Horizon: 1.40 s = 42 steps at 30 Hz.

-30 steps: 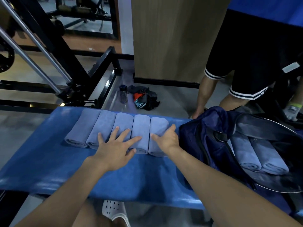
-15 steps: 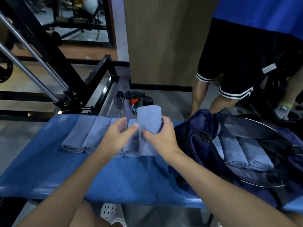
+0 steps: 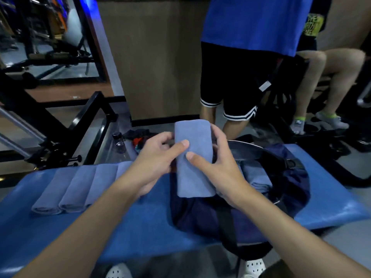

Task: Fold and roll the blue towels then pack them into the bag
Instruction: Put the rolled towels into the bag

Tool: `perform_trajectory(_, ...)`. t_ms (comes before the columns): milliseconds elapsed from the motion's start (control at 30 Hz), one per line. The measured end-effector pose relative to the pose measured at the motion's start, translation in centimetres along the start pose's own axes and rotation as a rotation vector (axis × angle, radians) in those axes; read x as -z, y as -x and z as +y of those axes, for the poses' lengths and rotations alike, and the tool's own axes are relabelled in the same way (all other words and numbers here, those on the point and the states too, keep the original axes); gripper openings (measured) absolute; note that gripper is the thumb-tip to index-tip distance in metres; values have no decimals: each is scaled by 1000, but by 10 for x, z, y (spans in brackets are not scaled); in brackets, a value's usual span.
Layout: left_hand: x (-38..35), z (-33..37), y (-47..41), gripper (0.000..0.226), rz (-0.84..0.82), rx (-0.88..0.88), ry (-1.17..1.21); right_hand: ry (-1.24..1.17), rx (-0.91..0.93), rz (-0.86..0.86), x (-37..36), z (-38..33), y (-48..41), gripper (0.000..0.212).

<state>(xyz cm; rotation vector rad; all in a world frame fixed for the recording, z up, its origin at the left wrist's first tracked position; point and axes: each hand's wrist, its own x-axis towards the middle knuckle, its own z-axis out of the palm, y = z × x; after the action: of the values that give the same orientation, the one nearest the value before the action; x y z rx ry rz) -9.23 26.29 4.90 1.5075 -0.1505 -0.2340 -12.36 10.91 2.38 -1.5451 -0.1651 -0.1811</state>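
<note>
Both hands hold one rolled light-blue towel [image 3: 193, 157] upright in the air, above the near left edge of the open navy bag [image 3: 230, 215]. My left hand [image 3: 158, 157] grips its left side with the thumb across the front. My right hand [image 3: 218, 167] grips its right side, thumb also on the front. Several more rolled towels [image 3: 80, 189] lie side by side on the blue bench [image 3: 140, 233] to the left. Rolled towels packed in the bag [image 3: 259, 177] show behind my right hand.
A person in a blue shirt and black shorts [image 3: 241, 77] stands just beyond the bench; another person sits at the right [image 3: 325, 77]. A black gym machine frame [image 3: 60, 121] stands at the left. A small bottle [image 3: 119, 142] and dark clothes lie on the floor behind the bench.
The rightmost rolled towel has been lifted off the bench row by both hands and carried right, over the bag. The view has swung right with it.
</note>
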Motion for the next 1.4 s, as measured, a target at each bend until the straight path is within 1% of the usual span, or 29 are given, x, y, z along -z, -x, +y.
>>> perform_trajectory(67, -28, 1, -10, 16, -9, -29, -88, 19, 16, 37, 25, 0, 3, 71)
perform_trajectory(133, -50, -4, -25, 13, 47, -105, -234, 77, 15, 108, 50, 3, 5, 75)
perform_trajectory(200, -62, -12, -42, 11, 114, -283, -529, 111, -13, 163, 74, 9, 6, 78)
perform_trajectory(267, -68, -21, -57, 13, 65, -488, -864, 118, -64, 199, 96, 15, 11, 77)
perform_trajectory(300, -71, -25, -64, 14, 11, -545, -1016, 125, -78, 208, 106, 18, 13, 76)
perform_trajectory(367, -78, -30, -77, 19, -98, -557, -1254, 143, -107, 218, 122, 26, 18, 73)
perform_trajectory(433, -86, -33, -89, 26, -208, -511, -1431, 132, -150, 221, 132, 33, 20, 68)
perform_trajectory(500, -91, -34, -97, 30, -276, -469, -1576, 123, -182, 210, 137, 40, 21, 65)
perform_trajectory(533, -92, -34, -100, 32, -284, -458, -1615, 127, -193, 201, 138, 43, 20, 65)
perform_trajectory(600, -92, -34, -104, 36, -267, -463, -1632, 137, -217, 176, 138, 50, 20, 67)
perform_trajectory(667, -92, -33, -107, 45, -236, -496, -1597, 138, -252, 147, 137, 57, 16, 69)
perform_trajectory(767, -91, -27, -109, 56, -159, -604, -1500, 124, -295, 107, 130, 64, 1, 66)
perform_trajectory(867, -88, -23, -110, 64, -121, -701, -1487, 88, -342, 134, 120, 78, -24, 63)
perform_trajectory(933, -84, -23, -110, 69, -120, -717, -1518, 127, -378, 138, 112, 88, -40, 65)
perform_trajectory(1033, -78, -24, -108, 75, -122, -719, -1557, 181, -402, 121, 102, 101, -58, 74)
perform_trajectory(1167, -68, -23, -106, 80, -109, -760, -1567, 204, -414, 145, 90, 110, -73, 73)
perform_trajectory(1333, -57, -22, -106, 82, -131, -790, -1540, 245, -421, 124, 80, 118, -82, 79)
perform_trajectory(1400, -55, -23, -107, 82, -136, -787, -1541, 277, -450, 79, 78, 121, -82, 86)
